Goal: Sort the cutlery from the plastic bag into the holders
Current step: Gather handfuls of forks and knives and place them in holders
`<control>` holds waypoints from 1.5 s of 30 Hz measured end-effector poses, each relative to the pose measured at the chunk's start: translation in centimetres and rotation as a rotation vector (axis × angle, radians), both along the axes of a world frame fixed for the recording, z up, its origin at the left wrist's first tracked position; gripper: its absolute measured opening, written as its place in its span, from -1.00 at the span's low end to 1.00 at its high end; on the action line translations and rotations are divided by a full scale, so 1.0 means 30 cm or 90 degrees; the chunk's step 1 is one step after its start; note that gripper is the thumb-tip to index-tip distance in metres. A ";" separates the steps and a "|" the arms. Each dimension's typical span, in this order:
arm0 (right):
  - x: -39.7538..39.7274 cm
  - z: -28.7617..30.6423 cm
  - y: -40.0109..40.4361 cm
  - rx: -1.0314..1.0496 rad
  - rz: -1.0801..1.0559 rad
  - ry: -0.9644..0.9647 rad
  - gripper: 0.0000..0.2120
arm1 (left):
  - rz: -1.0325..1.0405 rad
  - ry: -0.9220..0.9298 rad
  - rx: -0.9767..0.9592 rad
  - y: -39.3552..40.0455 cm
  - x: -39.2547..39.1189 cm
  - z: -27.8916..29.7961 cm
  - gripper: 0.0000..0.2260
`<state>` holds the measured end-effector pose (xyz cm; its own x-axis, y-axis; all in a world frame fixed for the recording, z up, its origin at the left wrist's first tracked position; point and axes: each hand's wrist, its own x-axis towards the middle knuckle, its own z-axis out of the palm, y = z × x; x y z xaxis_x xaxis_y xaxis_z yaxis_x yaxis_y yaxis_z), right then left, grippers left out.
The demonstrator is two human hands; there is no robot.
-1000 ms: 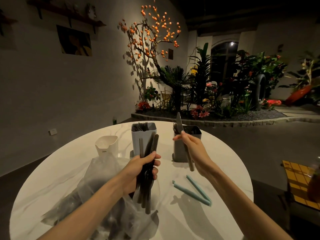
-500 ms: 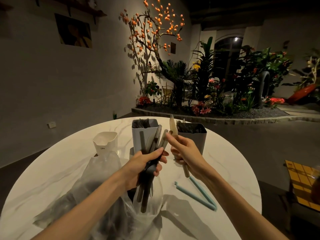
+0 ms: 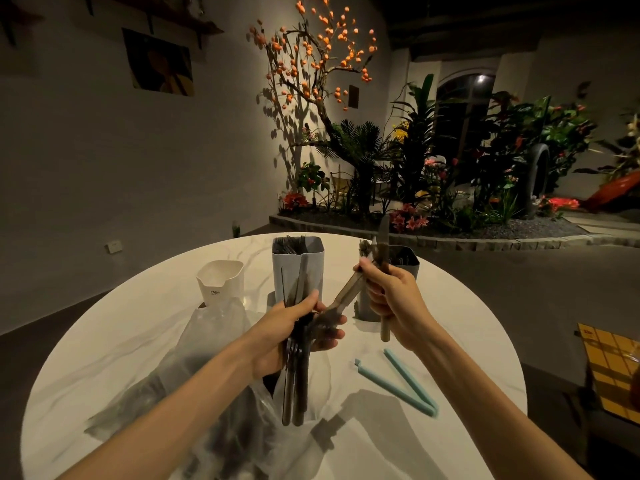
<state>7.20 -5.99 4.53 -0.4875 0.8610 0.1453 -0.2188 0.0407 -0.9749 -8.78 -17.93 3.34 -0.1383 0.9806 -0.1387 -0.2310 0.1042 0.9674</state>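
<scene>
Both hands (image 3: 292,336) clutching cutlery (image 3: 296,375)

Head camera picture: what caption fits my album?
Two hands sorting dark cutlery into holders.

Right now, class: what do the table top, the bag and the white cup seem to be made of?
Table top: marble or a marble look, white with grey veins, glossy.
Bag: thin clear plastic, crinkled and see-through.
White cup: probably matte plastic or ceramic; hard to tell.
</scene>
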 end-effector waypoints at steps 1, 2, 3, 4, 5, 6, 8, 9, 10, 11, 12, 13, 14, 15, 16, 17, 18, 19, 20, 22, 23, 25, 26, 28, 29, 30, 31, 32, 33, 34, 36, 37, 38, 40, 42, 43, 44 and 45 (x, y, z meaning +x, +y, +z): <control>0.008 0.002 0.004 -0.019 -0.004 0.028 -0.75 | 0.023 -0.007 -0.008 0.003 -0.002 -0.004 -0.71; 0.016 0.005 0.009 -0.039 0.000 0.065 -0.74 | 0.044 -0.014 -0.014 0.006 -0.007 -0.009 -0.72; 0.023 0.008 0.012 -0.061 0.006 0.107 -0.74 | 0.057 -0.024 -0.013 0.008 -0.012 -0.015 -0.73; 0.029 0.011 0.013 -0.083 0.011 0.149 -0.74 | 0.057 -0.040 -0.004 0.009 -0.018 -0.018 -0.74; 0.034 0.015 0.012 -0.106 0.009 0.185 -0.74 | 0.049 -0.056 0.009 0.008 -0.021 -0.018 -0.75; 0.037 0.018 0.007 -0.130 0.001 0.211 -0.73 | 0.039 -0.062 0.026 0.006 -0.023 -0.019 -0.76; 0.036 0.019 -0.005 -0.176 -0.019 0.233 -0.70 | 0.011 -0.050 0.070 -0.002 -0.011 -0.010 -0.77; 0.031 0.015 -0.017 -0.193 -0.022 0.231 -0.69 | 0.003 -0.046 0.090 -0.006 -0.001 -0.005 -0.78; 0.024 0.008 -0.029 -0.205 -0.018 0.230 -0.70 | 0.004 -0.056 0.109 -0.006 0.009 0.001 -0.80; 0.018 -0.001 -0.041 -0.213 -0.007 0.235 -0.72 | 0.012 -0.078 0.129 -0.003 0.019 0.008 -0.80; 0.010 -0.012 -0.054 -0.219 0.007 0.244 -0.75 | 0.024 -0.115 0.146 0.001 0.025 0.016 -0.79; 0.004 -0.022 -0.070 -0.226 0.023 0.249 -0.76 | 0.038 -0.162 0.156 0.008 0.027 0.024 -0.77; 0.003 -0.037 -0.082 -0.231 0.039 0.246 -0.76 | 0.051 -0.205 0.161 0.012 0.027 0.034 -0.76; 0.005 -0.056 -0.090 -0.233 0.054 0.232 -0.74 | 0.066 -0.235 0.166 0.016 0.022 0.041 -0.75; 0.009 -0.076 -0.098 -0.229 0.068 0.208 -0.72 | 0.080 -0.252 0.171 0.018 0.015 0.045 -0.75; 0.014 -0.095 -0.105 -0.218 0.079 0.177 -0.71 | 0.092 -0.263 0.176 0.018 0.010 0.048 -0.76; 0.018 -0.114 -0.109 -0.197 0.087 0.139 -0.71 | 0.101 -0.272 0.182 0.018 0.006 0.048 -0.78; 0.020 -0.128 -0.115 -0.170 0.093 0.097 -0.72 | 0.107 -0.276 0.185 0.017 0.002 0.047 -0.80; 0.021 -0.136 -0.122 -0.138 0.092 0.052 -0.73 | 0.112 -0.272 0.183 0.015 -0.001 0.047 -0.79; 0.025 -0.131 -0.138 -0.059 0.080 -0.045 -0.70 | 0.115 -0.250 0.165 0.014 -0.010 0.049 -0.77; 0.027 -0.124 -0.143 -0.006 0.081 -0.097 -0.70 | 0.107 -0.235 0.152 0.012 -0.017 0.052 -0.77; 0.027 -0.102 -0.155 0.100 0.101 -0.188 -0.73 | 0.077 -0.210 0.117 0.004 -0.032 0.057 -0.78; 0.024 -0.091 -0.156 0.137 0.114 -0.217 -0.75 | 0.057 -0.198 0.098 -0.001 -0.033 0.059 -0.78; 0.009 -0.071 -0.156 0.182 0.137 -0.253 -0.70 | 0.018 -0.174 0.066 -0.011 -0.024 0.055 -0.78; 0.000 -0.063 -0.155 0.197 0.150 -0.263 -0.67 | 0.008 -0.165 0.054 -0.014 -0.016 0.051 -0.79; -0.010 -0.060 -0.154 0.201 0.155 -0.271 -0.69 | 0.004 -0.163 0.045 -0.014 -0.009 0.044 -0.79; -0.017 -0.058 -0.153 0.194 0.157 -0.273 -0.76 | -0.001 -0.167 0.040 -0.016 -0.006 0.039 -0.79; -0.023 -0.060 -0.152 0.183 0.157 -0.275 -0.83 | -0.007 -0.175 0.037 -0.017 -0.007 0.036 -0.79; -0.026 -0.062 -0.155 0.176 0.161 -0.276 -0.86 | -0.013 -0.175 0.034 -0.019 -0.008 0.035 -0.80; -0.028 -0.066 -0.161 0.180 0.170 -0.276 -0.85 | -0.016 -0.166 0.029 -0.020 -0.009 0.033 -0.79; -0.035 -0.087 -0.167 0.228 0.171 -0.293 -0.74 | 0.001 -0.142 0.020 -0.022 -0.007 0.026 -0.77; -0.038 -0.097 -0.170 0.249 0.163 -0.309 -0.69 | 0.013 -0.150 0.018 -0.020 -0.007 0.024 -0.78; -0.039 -0.104 -0.173 0.255 0.151 -0.321 -0.66 | 0.018 -0.173 0.016 -0.018 -0.007 0.022 -0.79; -0.035 -0.107 -0.165 0.220 0.119 -0.305 -0.60 | 0.004 -0.286 0.005 -0.015 -0.012 0.021 -0.79; -0.023 -0.095 -0.155 0.143 0.131 -0.226 -0.58 | 0.015 -0.402 0.013 -0.014 -0.031 0.022 -0.84; -0.016 -0.088 -0.150 0.107 0.149 -0.182 -0.60 | 0.031 -0.424 0.021 -0.014 -0.041 0.020 -0.83; -0.009 -0.083 -0.150 0.082 0.162 -0.155 -0.61 | 0.038 -0.434 0.028 -0.018 -0.049 0.018 -0.83; -0.006 -0.085 -0.152 0.063 0.164 -0.147 -0.63 | 0.038 -0.442 0.036 -0.020 -0.054 0.014 -0.85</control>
<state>7.03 -10.56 1.99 -0.7165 0.6927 0.0821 -0.0082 0.1093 -0.9940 -10.39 -18.54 3.76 -0.0901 0.9825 -0.1632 -0.8013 0.0258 0.5977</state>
